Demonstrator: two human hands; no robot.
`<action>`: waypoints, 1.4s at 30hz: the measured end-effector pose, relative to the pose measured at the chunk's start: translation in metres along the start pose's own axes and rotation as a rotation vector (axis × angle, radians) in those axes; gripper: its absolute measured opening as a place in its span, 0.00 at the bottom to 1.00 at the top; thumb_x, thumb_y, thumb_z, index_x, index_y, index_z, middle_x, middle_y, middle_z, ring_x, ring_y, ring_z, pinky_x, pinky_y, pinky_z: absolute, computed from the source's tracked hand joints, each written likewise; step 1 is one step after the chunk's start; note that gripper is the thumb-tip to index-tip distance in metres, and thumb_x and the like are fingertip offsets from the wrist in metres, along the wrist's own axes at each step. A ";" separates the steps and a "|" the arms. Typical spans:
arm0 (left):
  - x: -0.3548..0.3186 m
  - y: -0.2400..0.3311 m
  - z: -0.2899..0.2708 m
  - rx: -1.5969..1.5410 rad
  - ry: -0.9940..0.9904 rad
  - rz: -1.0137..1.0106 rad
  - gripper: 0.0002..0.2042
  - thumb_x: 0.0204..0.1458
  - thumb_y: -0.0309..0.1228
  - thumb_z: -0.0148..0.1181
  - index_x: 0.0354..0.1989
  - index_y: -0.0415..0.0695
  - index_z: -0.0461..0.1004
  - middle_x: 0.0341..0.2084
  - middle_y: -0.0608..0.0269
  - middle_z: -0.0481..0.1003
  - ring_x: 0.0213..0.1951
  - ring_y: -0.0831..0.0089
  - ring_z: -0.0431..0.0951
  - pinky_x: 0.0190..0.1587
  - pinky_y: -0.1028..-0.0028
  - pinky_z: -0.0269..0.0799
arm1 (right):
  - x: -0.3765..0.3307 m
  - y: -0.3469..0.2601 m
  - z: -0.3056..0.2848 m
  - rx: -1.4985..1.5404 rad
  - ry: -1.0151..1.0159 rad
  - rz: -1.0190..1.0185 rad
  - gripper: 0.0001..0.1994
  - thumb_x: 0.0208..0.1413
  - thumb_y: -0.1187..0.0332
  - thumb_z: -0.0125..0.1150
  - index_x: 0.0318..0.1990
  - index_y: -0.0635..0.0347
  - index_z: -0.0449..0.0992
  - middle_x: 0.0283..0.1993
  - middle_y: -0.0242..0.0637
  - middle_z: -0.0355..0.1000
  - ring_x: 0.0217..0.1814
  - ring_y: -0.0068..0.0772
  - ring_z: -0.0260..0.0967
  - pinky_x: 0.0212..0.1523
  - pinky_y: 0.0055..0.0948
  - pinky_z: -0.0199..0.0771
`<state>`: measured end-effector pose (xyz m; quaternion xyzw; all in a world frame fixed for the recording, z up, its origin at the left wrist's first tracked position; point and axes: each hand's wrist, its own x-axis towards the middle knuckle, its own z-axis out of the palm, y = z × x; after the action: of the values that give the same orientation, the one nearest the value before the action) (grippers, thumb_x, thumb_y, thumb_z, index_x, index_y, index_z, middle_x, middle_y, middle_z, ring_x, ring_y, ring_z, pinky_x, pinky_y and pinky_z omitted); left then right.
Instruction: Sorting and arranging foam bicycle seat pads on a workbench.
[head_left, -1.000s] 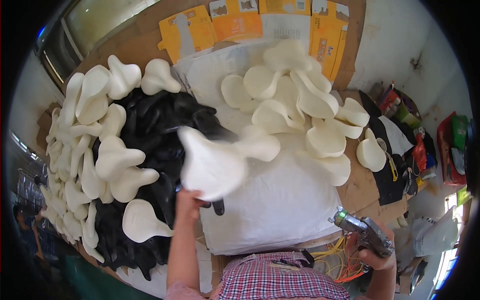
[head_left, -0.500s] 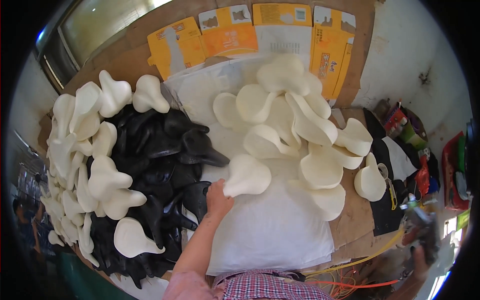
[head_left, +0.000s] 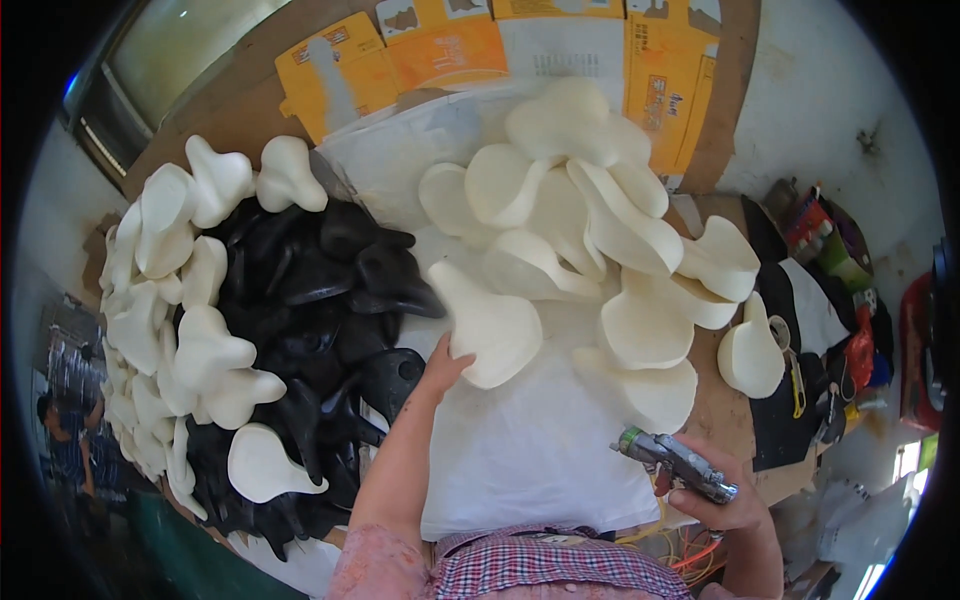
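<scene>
My left hand (head_left: pixel 440 372) grips the edge of a cream foam saddle pad (head_left: pixel 495 335) over the white sheet (head_left: pixel 520 440), thumb on top. The pad's narrow end points up and left. My right hand (head_left: pixel 725 498) is wrapped round a metal spray gun (head_left: pixel 680 466) with a green part near its front. The gun is level with the sheet's right side and points left towards the pad, apart from it. To the left of my left hand lies a heap of black saddle bases (head_left: pixel 325 265). More cream foam pads (head_left: pixel 648 325) overlap in a pile at the right and back.
Several cream-covered saddles (head_left: pixel 210 350) are stacked along the left edge. Flattened yellow cartons (head_left: pixel 445 50) line the back. At the right are a yellow-handled cutter (head_left: pixel 797 390), a red bag (head_left: pixel 858 350) and dark cloth. An orange hose (head_left: pixel 695 556) hangs by my right forearm.
My right hand has brought the spray gun in from the far right, up beside the sheet. The foam pad in my left hand has turned, its narrow end swinging upward.
</scene>
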<state>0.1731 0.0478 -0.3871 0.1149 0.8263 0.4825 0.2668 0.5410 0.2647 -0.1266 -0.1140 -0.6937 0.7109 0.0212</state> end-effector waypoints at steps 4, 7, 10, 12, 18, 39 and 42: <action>-0.011 -0.014 0.007 -0.285 -0.042 -0.150 0.33 0.46 0.27 0.59 0.64 0.48 0.56 0.49 0.56 0.71 0.42 0.67 0.75 0.34 0.70 0.74 | -0.007 -0.006 0.011 -0.223 0.056 0.109 0.28 0.49 0.78 0.64 0.59 0.65 0.63 0.37 0.37 0.72 0.39 0.24 0.70 0.39 0.24 0.71; -0.013 -0.011 0.000 -0.246 0.013 -0.107 0.31 0.46 0.25 0.56 0.62 0.52 0.59 0.44 0.60 0.72 0.38 0.71 0.75 0.27 0.73 0.73 | -0.003 -0.022 0.023 -0.284 0.058 0.077 0.28 0.48 0.78 0.63 0.59 0.65 0.63 0.37 0.37 0.72 0.38 0.24 0.70 0.38 0.23 0.70; -0.020 0.003 -0.006 -0.264 -0.010 -0.071 0.30 0.45 0.24 0.56 0.61 0.51 0.61 0.42 0.61 0.74 0.36 0.70 0.75 0.26 0.72 0.73 | -0.003 -0.038 0.030 -0.166 0.086 -0.057 0.29 0.46 0.78 0.64 0.59 0.66 0.63 0.37 0.40 0.72 0.37 0.26 0.70 0.38 0.24 0.71; -0.022 0.013 -0.014 -0.260 -0.052 -0.137 0.28 0.44 0.26 0.57 0.58 0.47 0.63 0.40 0.60 0.74 0.35 0.70 0.76 0.24 0.72 0.72 | -0.001 -0.039 0.031 -0.079 0.125 -0.151 0.30 0.45 0.78 0.64 0.59 0.67 0.63 0.37 0.42 0.72 0.36 0.27 0.71 0.38 0.25 0.71; -0.027 0.119 -0.118 -1.501 0.258 0.539 0.18 0.55 0.31 0.54 0.54 0.41 0.65 0.46 0.56 0.73 0.45 0.65 0.74 0.49 0.70 0.71 | 0.009 -0.014 0.010 -0.106 0.235 -0.120 0.31 0.46 0.72 0.64 0.60 0.68 0.61 0.37 0.43 0.72 0.37 0.31 0.71 0.40 0.30 0.71; -0.025 0.061 -0.106 0.152 0.448 0.253 0.14 0.46 0.27 0.57 0.43 0.39 0.70 0.36 0.49 0.75 0.40 0.54 0.76 0.44 0.65 0.70 | 0.036 -0.005 0.035 0.096 -0.023 0.105 0.30 0.47 0.78 0.63 0.60 0.63 0.62 0.38 0.43 0.72 0.40 0.28 0.71 0.41 0.27 0.71; -0.035 0.041 -0.096 0.158 0.526 0.251 0.14 0.45 0.26 0.59 0.42 0.38 0.70 0.35 0.49 0.75 0.39 0.55 0.77 0.43 0.65 0.70 | 0.037 -0.011 0.039 0.044 0.086 -0.071 0.30 0.47 0.78 0.62 0.59 0.67 0.61 0.40 0.44 0.72 0.36 0.27 0.71 0.36 0.27 0.72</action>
<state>0.1469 -0.0173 -0.3024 0.1076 0.8815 0.4589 -0.0277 0.4963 0.2340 -0.1200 -0.1191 -0.6799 0.7192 0.0789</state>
